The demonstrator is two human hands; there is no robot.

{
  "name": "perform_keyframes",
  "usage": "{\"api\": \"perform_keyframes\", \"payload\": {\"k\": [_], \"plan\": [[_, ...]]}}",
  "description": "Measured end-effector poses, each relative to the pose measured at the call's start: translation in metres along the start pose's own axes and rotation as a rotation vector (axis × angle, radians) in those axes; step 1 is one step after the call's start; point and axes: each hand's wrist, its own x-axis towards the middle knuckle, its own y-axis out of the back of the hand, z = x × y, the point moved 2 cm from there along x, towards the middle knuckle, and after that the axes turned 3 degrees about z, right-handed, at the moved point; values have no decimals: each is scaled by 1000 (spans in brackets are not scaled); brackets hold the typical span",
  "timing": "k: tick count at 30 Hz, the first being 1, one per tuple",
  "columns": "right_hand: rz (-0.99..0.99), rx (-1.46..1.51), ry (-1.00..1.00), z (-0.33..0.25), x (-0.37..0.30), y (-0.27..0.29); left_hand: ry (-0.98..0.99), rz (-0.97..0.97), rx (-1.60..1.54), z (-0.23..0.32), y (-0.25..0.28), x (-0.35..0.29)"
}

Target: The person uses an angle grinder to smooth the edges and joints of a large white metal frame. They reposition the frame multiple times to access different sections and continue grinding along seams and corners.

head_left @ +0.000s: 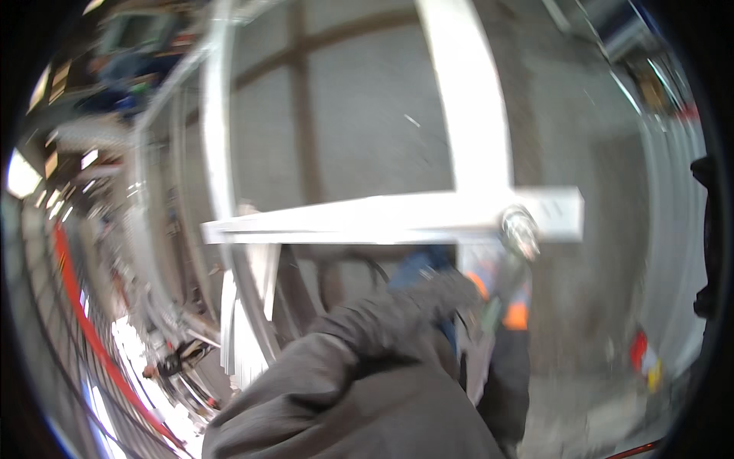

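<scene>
Motion blur smears both hands. A white metal frame [344,219] of square bars lies before me, its crossbar meeting a wide upright bar [472,99] at the right. Over that joint stands a tool with a round metal head [521,229]; its exact kind is too blurred to tell. My right hand [521,287], in a glove with an orange band, is closed around the tool's body just below the head. My left hand [489,287] comes in beside it from a dark sleeve; its fingers are hidden or smeared, and whether it grips the tool cannot be told.
Grey concrete floor [367,130] shows through the frame. More white bars [248,336] stand under its left side. A red bar [92,329] runs along dark mesh at the far left. A red, white and yellow object [646,359] lies at the right, near pale ribbed sheeting [673,222].
</scene>
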Motion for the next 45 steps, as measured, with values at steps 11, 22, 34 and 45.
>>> {"api": "perform_keyframes", "payload": {"k": [11, 22, 34, 45], "plan": [[-48, 650, -241, 37, -49, -12, 0, -50, 77, 16, 11, -86], [-120, 1168, 309, 90, -85, 19, -447, -160, 783, 61, -14, -189], [1042, 1440, -53, -10, -212, -10, -865, -741, 678, 87, 5, -180], [1490, 1745, 149, -22, -275, -100, 245, -1373, 349, 38, -19, -159]]}}
